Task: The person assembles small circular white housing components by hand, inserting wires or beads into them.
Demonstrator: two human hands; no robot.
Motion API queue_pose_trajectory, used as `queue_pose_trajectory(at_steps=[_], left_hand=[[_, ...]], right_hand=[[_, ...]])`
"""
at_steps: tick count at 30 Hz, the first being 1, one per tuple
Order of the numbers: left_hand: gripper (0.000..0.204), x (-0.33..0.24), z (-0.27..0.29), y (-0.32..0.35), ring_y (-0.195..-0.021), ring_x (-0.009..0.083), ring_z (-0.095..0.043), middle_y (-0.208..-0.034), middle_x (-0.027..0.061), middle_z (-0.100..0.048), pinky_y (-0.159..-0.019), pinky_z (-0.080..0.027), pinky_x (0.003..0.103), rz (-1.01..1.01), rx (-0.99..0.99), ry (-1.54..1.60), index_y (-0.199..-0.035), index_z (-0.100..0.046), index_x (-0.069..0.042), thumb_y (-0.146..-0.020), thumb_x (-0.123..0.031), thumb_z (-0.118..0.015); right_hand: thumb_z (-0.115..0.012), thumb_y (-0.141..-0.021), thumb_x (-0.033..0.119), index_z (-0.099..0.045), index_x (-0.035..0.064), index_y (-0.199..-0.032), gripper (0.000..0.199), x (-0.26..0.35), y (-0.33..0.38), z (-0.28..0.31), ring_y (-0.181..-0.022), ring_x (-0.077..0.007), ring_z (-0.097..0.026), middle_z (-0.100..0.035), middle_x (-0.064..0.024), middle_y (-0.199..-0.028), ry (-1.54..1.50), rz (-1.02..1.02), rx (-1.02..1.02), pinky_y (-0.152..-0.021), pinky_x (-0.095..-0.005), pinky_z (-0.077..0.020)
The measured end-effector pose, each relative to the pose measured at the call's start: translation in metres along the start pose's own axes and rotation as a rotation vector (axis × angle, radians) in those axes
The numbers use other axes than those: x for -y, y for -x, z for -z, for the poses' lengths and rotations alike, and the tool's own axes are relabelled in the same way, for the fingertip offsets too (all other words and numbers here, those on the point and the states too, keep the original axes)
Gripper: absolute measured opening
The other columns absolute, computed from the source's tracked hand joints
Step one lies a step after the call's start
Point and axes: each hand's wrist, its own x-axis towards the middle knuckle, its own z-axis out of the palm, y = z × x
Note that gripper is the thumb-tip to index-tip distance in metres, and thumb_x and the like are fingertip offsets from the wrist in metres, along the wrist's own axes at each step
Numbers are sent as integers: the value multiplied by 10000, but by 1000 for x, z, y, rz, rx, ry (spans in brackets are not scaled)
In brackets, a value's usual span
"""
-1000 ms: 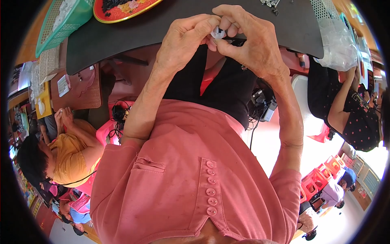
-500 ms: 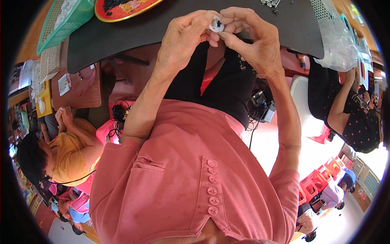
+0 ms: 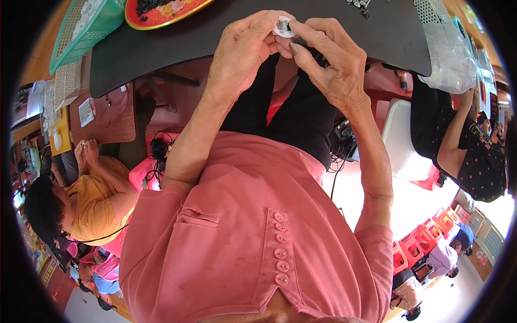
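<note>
Over the near edge of the dark table, my left hand pinches a small white round plastic part between thumb and fingers. Its open face shows a greyish inside and a dark spot on the right. My right hand meets it from the other side, index fingertip against the rim. The right thumb sits lower, by the left fingertips, and the other right fingers are curled. Whether a separate black piece lies under the right fingertip is too small to tell.
A red tray with small black pieces and a green basket of white parts stand at the far left. Small shiny parts lie far right, near a clear plastic bag. People sit on both sides; cables hang beside my legs.
The white part has moved slightly up and left and turned, so its inside shows more. My right hand has shifted a little downward, its index finger now straighter against the rim.
</note>
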Motion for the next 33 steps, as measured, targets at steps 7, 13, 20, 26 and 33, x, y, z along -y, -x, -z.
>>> queue_pose_trajectory(at_steps=[7,13,20,26,33], left_hand=[[329,2,-8,2,-775,126,-581,-894,77,-615,-707,-486,270,-79,-73,-234,-1055,-611,57,-996,-215,-435],[331,7,-8,4,-714,121,-589,-834,73,-613,-667,-506,256,-105,-17,-226,-1033,-617,55,-994,-207,-418],[317,3,-7,4,-751,144,-598,-883,76,-614,-696,-524,289,-44,40,-77,-1078,-599,48,-998,-203,-421],[306,6,-9,7,-754,140,-599,-882,73,-620,-696,-523,288,-23,31,-5,-1064,-602,45,-995,-210,-447],[293,9,-13,9,-732,135,-603,-851,70,-623,-676,-522,275,-73,10,-20,-1018,-619,35,-987,-213,-466]], right_hand=[[-731,-721,88,-695,65,-968,251,-2,-4,9,-729,-199,-584,-602,-45,-840,108,121,48,-626,-308,-487],[-608,-834,-28,-684,31,-1048,235,1,5,14,-782,-81,-565,-640,-31,-911,-375,-300,94,-690,-205,-446],[-584,-823,-30,-669,52,-1047,253,12,8,7,-708,-82,-608,-635,-46,-892,-301,-226,-84,-605,-210,-491],[-598,-754,-57,-676,102,-1052,347,15,11,8,-700,-147,-599,-673,-36,-874,-13,-22,-96,-684,-267,-471],[-616,-721,-68,-677,103,-1046,372,16,14,2,-751,-184,-611,-685,-34,-880,124,132,-158,-694,-279,-454]])
